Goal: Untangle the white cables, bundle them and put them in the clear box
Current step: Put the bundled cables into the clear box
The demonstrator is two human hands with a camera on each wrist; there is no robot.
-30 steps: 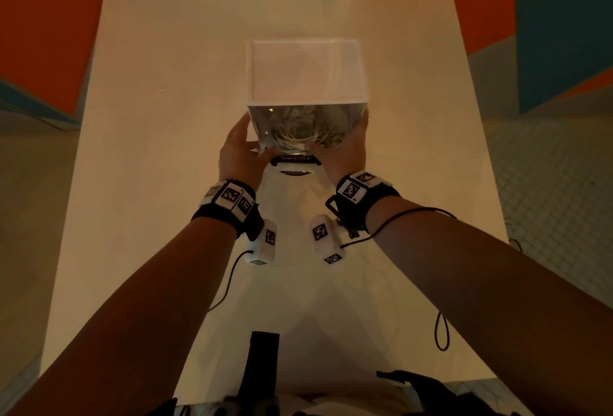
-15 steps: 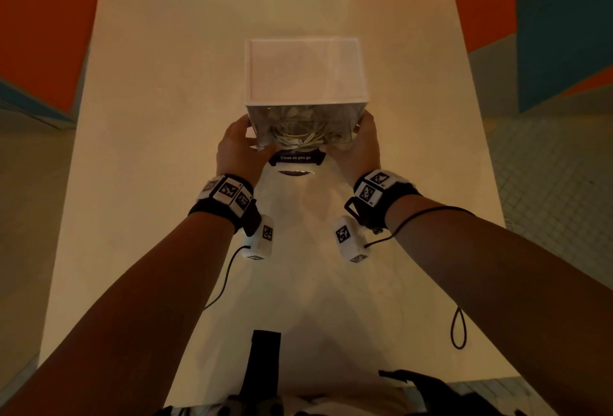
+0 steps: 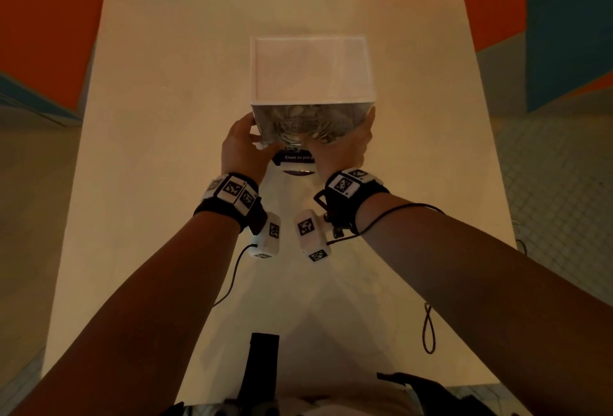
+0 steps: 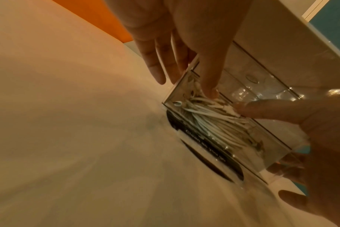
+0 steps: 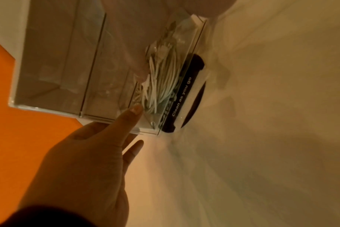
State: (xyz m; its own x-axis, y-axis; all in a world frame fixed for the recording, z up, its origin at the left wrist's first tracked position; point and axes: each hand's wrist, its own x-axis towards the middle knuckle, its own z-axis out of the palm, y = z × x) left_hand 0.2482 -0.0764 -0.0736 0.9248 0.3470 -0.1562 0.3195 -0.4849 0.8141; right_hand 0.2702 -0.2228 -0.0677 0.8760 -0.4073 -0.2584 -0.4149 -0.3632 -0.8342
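The clear box (image 3: 313,100) stands on the pale table (image 3: 166,117) straight ahead of me. A bundle of white cables (image 3: 305,127) lies on its floor against the near wall, seen close in the left wrist view (image 4: 210,122) and the right wrist view (image 5: 161,83). My left hand (image 3: 242,147) lies at the box's near left corner, fingers (image 4: 159,67) straight along the left wall, thumb on the near wall. At the near right corner my right hand (image 3: 345,147) mirrors it, its thumb (image 5: 130,116) flat on the near wall.
A black sticker (image 3: 295,158) reading "Clean as you go" sits on the table just in front of the box. Black cords (image 3: 428,329) hang from my wrist cameras over the near table. Orange and blue walls and floor surround the table edges.
My right wrist swung a little outward and has come back in. The box and my left hand have barely moved.
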